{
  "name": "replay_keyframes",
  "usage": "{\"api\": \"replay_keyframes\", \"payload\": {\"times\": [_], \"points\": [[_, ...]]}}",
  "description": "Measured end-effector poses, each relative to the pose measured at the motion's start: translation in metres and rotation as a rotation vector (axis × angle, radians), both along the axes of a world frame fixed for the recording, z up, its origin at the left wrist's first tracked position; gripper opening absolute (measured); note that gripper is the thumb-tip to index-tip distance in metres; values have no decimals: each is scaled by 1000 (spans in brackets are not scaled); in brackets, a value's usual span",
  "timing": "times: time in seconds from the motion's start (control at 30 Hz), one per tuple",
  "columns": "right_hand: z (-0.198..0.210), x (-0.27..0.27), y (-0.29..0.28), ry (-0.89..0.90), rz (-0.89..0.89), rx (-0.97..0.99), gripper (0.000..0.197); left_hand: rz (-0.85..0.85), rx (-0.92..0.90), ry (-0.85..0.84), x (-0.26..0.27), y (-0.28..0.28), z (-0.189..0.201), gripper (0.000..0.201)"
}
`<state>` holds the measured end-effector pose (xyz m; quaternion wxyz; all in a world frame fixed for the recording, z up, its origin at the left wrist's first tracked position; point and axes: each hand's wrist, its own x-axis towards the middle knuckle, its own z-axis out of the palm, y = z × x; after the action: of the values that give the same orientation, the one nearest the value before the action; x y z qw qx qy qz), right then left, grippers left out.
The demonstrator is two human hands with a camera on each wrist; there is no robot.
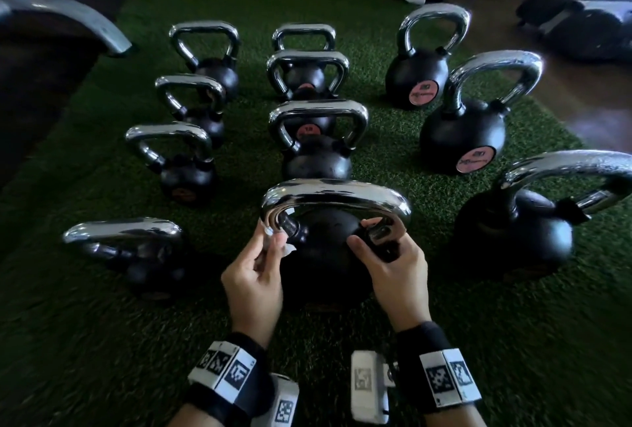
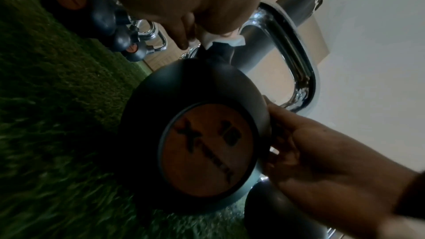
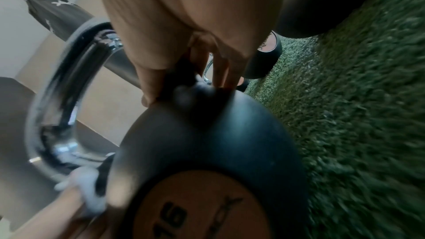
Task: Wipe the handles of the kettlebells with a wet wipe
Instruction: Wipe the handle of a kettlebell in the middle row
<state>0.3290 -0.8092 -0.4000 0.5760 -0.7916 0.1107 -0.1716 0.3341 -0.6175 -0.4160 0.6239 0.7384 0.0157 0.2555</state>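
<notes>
The nearest kettlebell [image 1: 321,255] is black with a chrome handle [image 1: 335,192] and stands on the green turf in front of me. My left hand [image 1: 263,249] pinches a white wet wipe [image 1: 286,250] against the base of the handle's left leg. The left wrist view shows the wet wipe [image 2: 224,40] under the fingers at that leg, above the kettlebell [image 2: 197,97]. My right hand [image 1: 379,242] grips the right leg of the handle where it meets the ball. In the right wrist view its fingers [image 3: 220,66] curl round that leg above the kettlebell [image 3: 207,143].
Several more chrome-handled kettlebells stand in rows on the turf mat [image 1: 478,341], one close at left [image 1: 136,252] and one close at right [image 1: 513,231]. A wooden floor [image 1: 598,102] lies past the mat at right. A dark bench [image 1: 44,40] sits at far left.
</notes>
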Motion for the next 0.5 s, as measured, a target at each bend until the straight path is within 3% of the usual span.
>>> {"api": "replay_keyframes", "payload": {"times": [0.2, 0.3, 0.4, 0.47, 0.5], "points": [[-2, -49, 19, -123, -133, -271, 26, -65, 157, -33, 55, 2, 8, 37], [-11, -64, 29, -161, -74, -375, 41, -184, 197, -24, 76, -4, 23, 34], [-6, -56, 17, -263, 47, -331, 50, -247, 280, 51, 80, -9, 33, 29], [3, -34, 9, -289, 85, -276, 44, -326, 231, 131, 73, -6, 35, 39], [4, -16, 7, -264, 110, -260, 39, -350, 238, 117, 70, -4, 32, 33]]}}
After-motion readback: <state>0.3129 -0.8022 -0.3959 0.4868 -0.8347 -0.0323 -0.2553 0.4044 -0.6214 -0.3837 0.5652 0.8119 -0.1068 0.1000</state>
